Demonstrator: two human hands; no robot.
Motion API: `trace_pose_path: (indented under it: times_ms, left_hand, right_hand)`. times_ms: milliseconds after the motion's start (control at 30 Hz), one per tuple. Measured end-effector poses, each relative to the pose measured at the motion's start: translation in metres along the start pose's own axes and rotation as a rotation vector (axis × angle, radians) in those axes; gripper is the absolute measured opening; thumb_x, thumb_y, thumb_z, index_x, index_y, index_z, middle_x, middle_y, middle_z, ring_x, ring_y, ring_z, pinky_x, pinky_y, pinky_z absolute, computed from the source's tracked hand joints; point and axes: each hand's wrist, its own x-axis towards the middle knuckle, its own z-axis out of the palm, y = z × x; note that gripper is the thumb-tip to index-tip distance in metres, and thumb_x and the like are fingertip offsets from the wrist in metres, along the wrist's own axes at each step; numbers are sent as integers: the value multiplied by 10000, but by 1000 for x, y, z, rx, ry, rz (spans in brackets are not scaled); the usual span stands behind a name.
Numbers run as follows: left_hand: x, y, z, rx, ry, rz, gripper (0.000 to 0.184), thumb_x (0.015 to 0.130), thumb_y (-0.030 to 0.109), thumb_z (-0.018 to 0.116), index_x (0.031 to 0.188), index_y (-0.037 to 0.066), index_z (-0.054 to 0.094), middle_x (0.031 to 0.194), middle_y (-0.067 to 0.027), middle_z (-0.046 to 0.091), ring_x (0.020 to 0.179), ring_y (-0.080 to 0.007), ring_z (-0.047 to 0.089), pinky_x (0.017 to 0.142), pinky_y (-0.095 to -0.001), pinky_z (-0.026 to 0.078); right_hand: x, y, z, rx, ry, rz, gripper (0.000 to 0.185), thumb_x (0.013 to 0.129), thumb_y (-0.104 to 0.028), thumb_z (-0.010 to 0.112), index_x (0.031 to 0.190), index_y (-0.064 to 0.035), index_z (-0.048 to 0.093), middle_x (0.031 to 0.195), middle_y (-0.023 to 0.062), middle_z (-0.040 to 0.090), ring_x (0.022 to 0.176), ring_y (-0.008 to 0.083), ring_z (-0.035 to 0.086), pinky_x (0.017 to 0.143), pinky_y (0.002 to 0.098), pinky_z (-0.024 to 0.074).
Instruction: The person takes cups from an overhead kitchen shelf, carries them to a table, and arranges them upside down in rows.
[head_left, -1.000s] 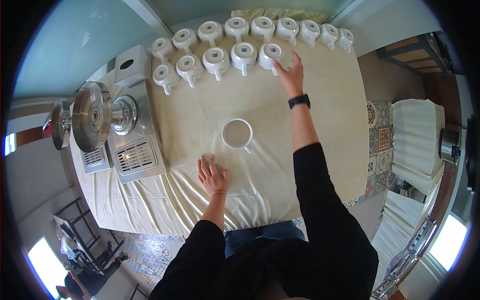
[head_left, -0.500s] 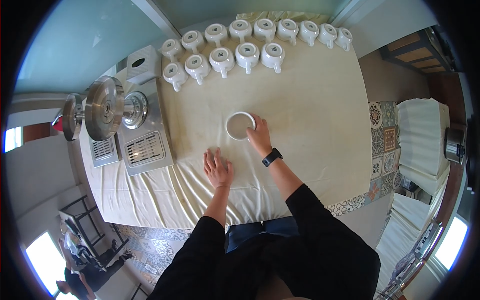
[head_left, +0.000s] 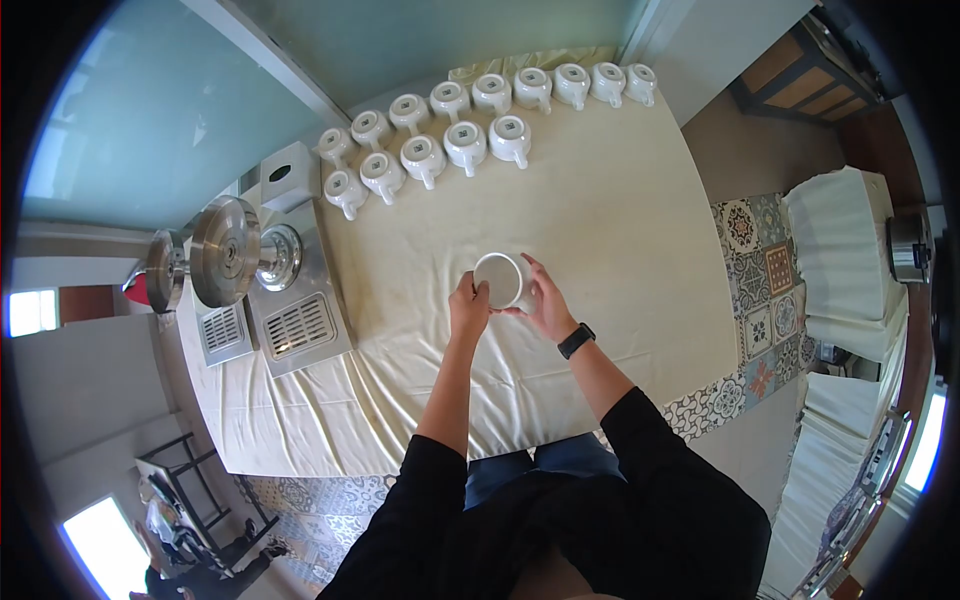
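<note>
With both hands w/ fingers curled round it, the round, glossy white cup (head_left: 503,281) is over the table's creased cloth (head_left: 600,230), L hand (head_left: 470,305) at its rim, R hand (head_left: 548,305) on its side; smooth cloth btwn it & table's R edge.

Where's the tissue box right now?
In the head view, the tissue box is at the table's far left, just left of the upside-down cups and behind the metal dispenser.

No readable text or labels
</note>
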Motion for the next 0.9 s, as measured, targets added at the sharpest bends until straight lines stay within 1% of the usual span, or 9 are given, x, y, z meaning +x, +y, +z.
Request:
trace_pose_path:
  times_ms: [67,233,267,333,467,567,633,733,900]
  left_hand:
    - [-2,13,12,28,-14,60,213,890,149,553,1039,-3,563,699,-171,619,632,-307,630,591,-422,483]
    - [-8,43,39,83,-32,411,374,870,161,598,1215,42,517,933,-166,637,857,-292,628,723,-384,490]
    - [-11,33,41,-11,-87,325,445,845,157,616,1270,78,510,1155,-144,584,1041,-307,559,872,-407,444]
    - [-26,0,42,291,19,389,468,842,179,616,1289,99,501,1231,-127,545,1117,-303,519,929,-425,410]
    - [-64,-71,25,783,86,574,483,838,230,596,1302,143,495,1367,-82,463,1285,-299,402,1047,-451,313]
    - [-65,-72,26,830,46,475,478,839,264,578,1297,156,497,1395,-63,440,1318,-273,378,1062,-443,297]
    - [-66,-72,27,822,56,479,502,818,262,591,1300,163,489,1398,-62,436,1315,-276,382,1053,-450,304]
    - [-64,-74,28,833,53,461,519,809,261,597,1307,174,480,1401,-59,433,1314,-278,384,1050,-455,304]
    - [-64,-71,28,833,54,460,504,814,294,584,1295,163,505,1408,-50,433,1300,-273,398,1041,-450,322]
  right_hand:
    - [-20,-35,17,304,-34,190,650,939,-552,420,1385,-83,355,1321,164,478,1175,337,534,925,533,494]
    - [-14,-45,-17,425,6,61,592,934,-497,476,1351,-86,385,1321,143,481,1196,323,518,935,550,495]
    - [-12,-50,-24,404,42,27,580,934,-485,485,1342,-85,390,1320,142,480,1201,320,513,933,552,496]
    - [-4,-64,-31,430,187,-12,528,923,-388,556,1317,-77,391,1294,136,481,1167,297,527,914,554,510]
    - [32,-100,-43,107,406,-242,576,867,-232,657,1331,-60,361,1268,138,475,1117,261,534,886,509,521]
    - [84,-128,-67,-455,483,-519,677,787,-190,744,1336,-62,370,1271,136,469,1149,254,509,907,379,492]
    - [121,-142,-78,-694,491,-795,749,688,-183,805,1316,-63,415,1247,148,483,1153,281,499,944,354,452]
    - [150,-164,-72,-1051,600,-828,776,614,-159,822,1295,-91,457,1226,162,476,1139,320,491,984,396,427]
    - [190,-158,-74,-1108,580,-867,781,588,-126,823,1291,-175,485,1246,156,414,1137,343,478,992,409,430]
